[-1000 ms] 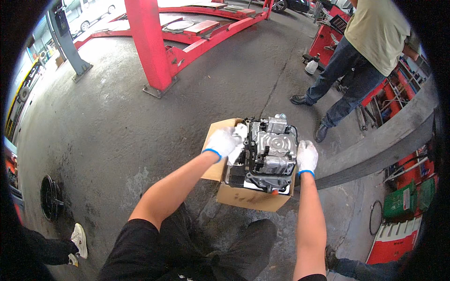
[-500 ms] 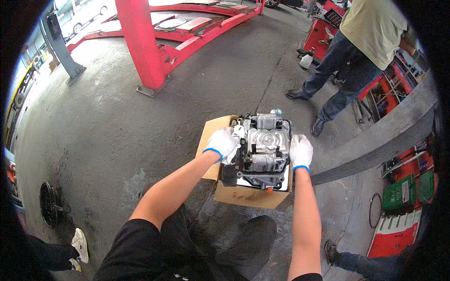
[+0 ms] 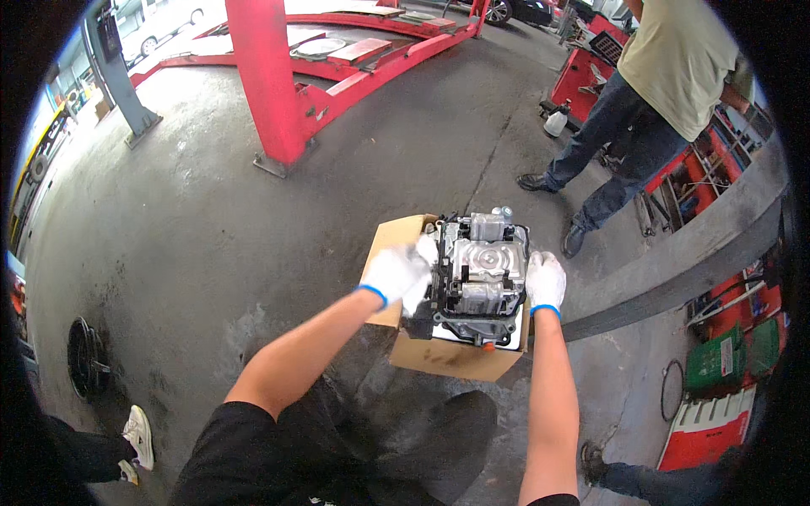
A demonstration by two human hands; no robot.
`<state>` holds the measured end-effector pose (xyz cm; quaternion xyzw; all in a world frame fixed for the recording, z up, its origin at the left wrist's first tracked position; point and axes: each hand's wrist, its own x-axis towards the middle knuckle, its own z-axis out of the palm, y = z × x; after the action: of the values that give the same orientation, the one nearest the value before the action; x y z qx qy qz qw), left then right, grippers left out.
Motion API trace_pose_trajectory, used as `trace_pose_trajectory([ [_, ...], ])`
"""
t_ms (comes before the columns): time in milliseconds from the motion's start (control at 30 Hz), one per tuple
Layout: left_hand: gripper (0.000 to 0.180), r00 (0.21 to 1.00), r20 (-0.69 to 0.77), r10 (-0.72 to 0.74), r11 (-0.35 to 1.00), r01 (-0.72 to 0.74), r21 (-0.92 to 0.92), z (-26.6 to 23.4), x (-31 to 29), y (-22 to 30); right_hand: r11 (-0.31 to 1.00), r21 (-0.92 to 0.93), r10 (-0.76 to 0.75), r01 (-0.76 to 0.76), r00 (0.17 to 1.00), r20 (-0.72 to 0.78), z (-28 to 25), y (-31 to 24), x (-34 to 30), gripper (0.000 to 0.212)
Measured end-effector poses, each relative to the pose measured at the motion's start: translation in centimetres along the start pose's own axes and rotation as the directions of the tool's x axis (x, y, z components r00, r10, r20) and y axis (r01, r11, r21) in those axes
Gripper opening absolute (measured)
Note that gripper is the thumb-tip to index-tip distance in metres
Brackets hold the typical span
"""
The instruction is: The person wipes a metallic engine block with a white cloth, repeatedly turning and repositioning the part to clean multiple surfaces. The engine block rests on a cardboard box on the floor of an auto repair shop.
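Observation:
A gearbox mechatronic unit [image 3: 489, 261], a silver metal assembly with two cylinders, a stamped cover plate and black plastic along its left side, sits in an open cardboard box [image 3: 456, 358]. An orange plug shows at its near end. My left hand [image 3: 396, 274], in a white glove with a blue cuff, is at the unit's left side, smeared by motion. It is closed around a white cloth [image 3: 414, 300] that hangs below the fingers. My right hand [image 3: 545, 280], gloved the same way, has its fingers curled against the unit's right edge; their tips are hidden.
A grey curved beam [image 3: 675, 253] runs close to the right of the box. A person [image 3: 641, 118] stands beyond it, near red tool carts. The red lift post [image 3: 266, 84] rises at far left. Other people's shoes [image 3: 139, 437] show at the lower left, beside a black round pan [image 3: 84, 358].
My left hand has shifted slightly left and toward me with the cloth, away from the black plastic side. My right hand stays at the unit's right edge. The whole view has shifted slightly.

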<state>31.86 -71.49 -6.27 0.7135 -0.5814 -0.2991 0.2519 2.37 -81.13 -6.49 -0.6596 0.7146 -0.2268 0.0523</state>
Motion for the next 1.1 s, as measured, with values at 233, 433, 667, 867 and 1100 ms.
trace_pose_trajectory([
  [233, 0.045, 0.989, -0.142, -0.031, 0.992, 0.012, -0.129, 0.1, 0.9, 0.2, 1.0, 0.009, 0.021, -0.021, 1.0, 0.011, 0.3, -0.3, -0.6, 0.043],
  [433, 0.034, 0.995, 0.051, 0.091, 0.995, -0.088, -0.054, 1.8, 1.2, 0.2, 0.999, -0.015, 0.036, -0.035, 0.999, 0.028, 0.3, -0.4, -0.5, 0.042],
  [667, 0.037, 0.96, 0.256, 0.113, 0.994, -0.113, -0.016, 0.7, -1.0, -0.1, 0.999, -0.026, -0.025, 0.024, 1.0, -0.009, 0.7, 0.0, -0.4, 0.042],
  [867, 0.051, 0.994, -0.081, -0.077, 0.974, 0.058, -0.22, -2.1, -0.8, -1.0, 0.999, -0.044, -0.023, 0.023, 1.0, -0.011, 0.2, -0.2, -0.9, 0.042],
  [1100, 0.048, 0.983, 0.182, -0.004, 0.827, 0.106, -0.552, 3.8, 2.1, -5.0, 1.0, -0.017, -0.003, 0.004, 1.0, 0.012, 1.0, -0.8, -0.6, 0.044],
])
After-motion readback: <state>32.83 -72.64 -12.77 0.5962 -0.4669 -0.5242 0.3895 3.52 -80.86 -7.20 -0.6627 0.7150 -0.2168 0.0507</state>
